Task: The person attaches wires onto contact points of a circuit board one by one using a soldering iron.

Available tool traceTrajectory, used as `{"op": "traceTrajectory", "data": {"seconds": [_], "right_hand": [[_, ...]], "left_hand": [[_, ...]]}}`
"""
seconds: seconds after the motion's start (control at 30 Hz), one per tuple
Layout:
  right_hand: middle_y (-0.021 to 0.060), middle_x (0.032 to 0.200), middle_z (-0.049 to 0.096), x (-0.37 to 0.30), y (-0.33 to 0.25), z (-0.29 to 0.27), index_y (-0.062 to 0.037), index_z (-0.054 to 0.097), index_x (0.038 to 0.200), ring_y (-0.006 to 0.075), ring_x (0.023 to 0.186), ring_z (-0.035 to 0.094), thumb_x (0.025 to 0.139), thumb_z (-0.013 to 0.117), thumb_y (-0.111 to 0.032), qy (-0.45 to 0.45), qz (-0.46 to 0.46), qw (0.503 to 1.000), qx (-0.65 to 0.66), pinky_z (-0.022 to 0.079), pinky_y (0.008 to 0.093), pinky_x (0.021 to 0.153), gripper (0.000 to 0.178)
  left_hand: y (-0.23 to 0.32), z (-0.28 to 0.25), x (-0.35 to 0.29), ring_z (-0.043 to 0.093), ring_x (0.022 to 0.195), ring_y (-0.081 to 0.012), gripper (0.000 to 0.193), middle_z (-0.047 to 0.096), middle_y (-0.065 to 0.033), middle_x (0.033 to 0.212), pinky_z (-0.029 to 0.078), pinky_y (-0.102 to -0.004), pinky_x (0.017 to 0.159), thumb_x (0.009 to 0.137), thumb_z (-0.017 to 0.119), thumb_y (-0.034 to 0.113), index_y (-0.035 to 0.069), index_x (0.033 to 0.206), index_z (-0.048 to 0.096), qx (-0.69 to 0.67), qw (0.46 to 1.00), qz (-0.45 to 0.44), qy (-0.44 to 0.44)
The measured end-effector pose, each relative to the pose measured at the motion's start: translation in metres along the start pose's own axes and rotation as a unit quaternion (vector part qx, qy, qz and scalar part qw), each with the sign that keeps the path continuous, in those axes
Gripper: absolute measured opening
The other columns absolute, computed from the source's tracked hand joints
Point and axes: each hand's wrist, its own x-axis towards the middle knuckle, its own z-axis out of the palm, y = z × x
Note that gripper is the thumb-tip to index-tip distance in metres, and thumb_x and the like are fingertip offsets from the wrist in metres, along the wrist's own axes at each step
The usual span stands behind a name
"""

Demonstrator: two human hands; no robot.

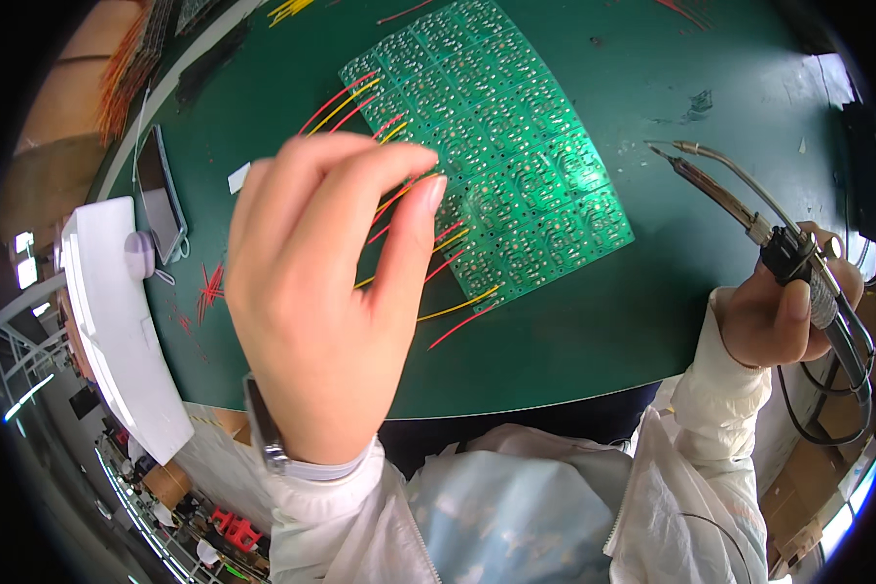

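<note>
A green printed circuit board panel (516, 146) lies on the green tabletop, divided into several small boards with solder joints. Red and yellow wires (457, 313) stick out along its left edge. My left hand (326, 253) is over that edge, thumb and forefinger drawn together in a pinch beside the wires. Whatever lies between those fingertips is too small to make out. Off the board's right side, my right hand (788, 302) grips a soldering iron (749, 222) with a thin curved metal tube alongside its tip. The tip points up and left, apart from the board.
Left of the board are loose red wire pieces (209, 292), a phone-like device (161, 195) with a cord and a white curved fixture (117, 321). Yellow wires (290, 10) lie at the far edge. A black cable (798, 419) loops below the iron.
</note>
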Motion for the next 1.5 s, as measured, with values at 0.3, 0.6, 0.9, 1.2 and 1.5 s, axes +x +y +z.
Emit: {"op": "traceTrajectory", "data": {"seconds": [0.3, 0.6, 0.9, 1.2, 1.5], "right_hand": [[0.0090, 0.074, 0.051, -0.010, -0.018, 0.000, -0.0044, 0.046, 0.090, 0.0161, 0.058, 0.050, 0.075, 0.073, -0.025, -0.006, 0.062, 0.998, 0.023, 0.042, 0.0285, 0.054, 0.037], [0.0078, 0.077, 0.052, -0.009, -0.016, -0.014, -0.0054, 0.044, 0.096, 0.0152, 0.056, 0.051, 0.071, 0.072, -0.017, -0.069, 0.057, 0.995, 0.039, 0.042, 0.0276, 0.054, 0.039], [0.0088, 0.078, 0.053, -0.011, -0.014, -0.014, -0.0048, 0.045, 0.095, 0.0149, 0.055, 0.051, 0.071, 0.072, -0.016, -0.053, 0.060, 0.996, 0.038, 0.041, 0.0272, 0.053, 0.038], [0.0102, 0.077, 0.053, -0.013, -0.012, -0.014, -0.0044, 0.045, 0.092, 0.0137, 0.056, 0.049, 0.075, 0.073, -0.024, -0.013, 0.088, 0.996, 0.014, 0.042, 0.0265, 0.054, 0.038], [0.0104, 0.077, 0.053, -0.020, -0.036, 0.019, -0.0031, 0.044, 0.092, 0.0156, 0.053, 0.050, 0.074, 0.074, -0.024, -0.075, 0.099, 0.986, 0.114, 0.041, 0.0270, 0.048, 0.041]], "left_hand": [[0.035, 0.089, 0.159, 0.063, 0.082, -0.0325, 0.007, 0.064, -0.0169, 0.082, 0.050, -0.0392, 0.077, 0.078, 0.063, 0.004, 0.001, 0.084, 0.066, -0.039, 0.956, 0.290, -0.004], [0.044, 0.126, 0.194, 0.063, 0.081, -0.0353, 0.009, 0.065, -0.0192, 0.082, 0.049, -0.0422, 0.075, 0.080, 0.064, 0.008, -0.001, 0.077, 0.066, -0.011, 0.961, 0.238, -0.144], [0.040, 0.125, 0.187, 0.061, 0.082, -0.0317, 0.014, 0.062, -0.0147, 0.083, 0.048, -0.0413, 0.076, 0.087, 0.055, 0.012, 0.002, 0.080, 0.062, 0.093, 0.941, 0.326, -0.013], [0.013, 0.041, 0.091, 0.052, 0.080, -0.0066, 0.010, 0.058, -0.0021, 0.089, 0.041, -0.0212, 0.072, 0.096, 0.055, 0.008, 0.000, 0.101, 0.057, -0.181, 0.975, 0.122, 0.050], [0.030, 0.018, -0.059, 0.063, 0.073, -0.0212, 0.021, 0.063, -0.0097, 0.085, 0.050, -0.0311, 0.060, 0.071, 0.073, -0.010, -0.002, 0.090, 0.068, -0.092, 0.988, -0.104, 0.063]]}}
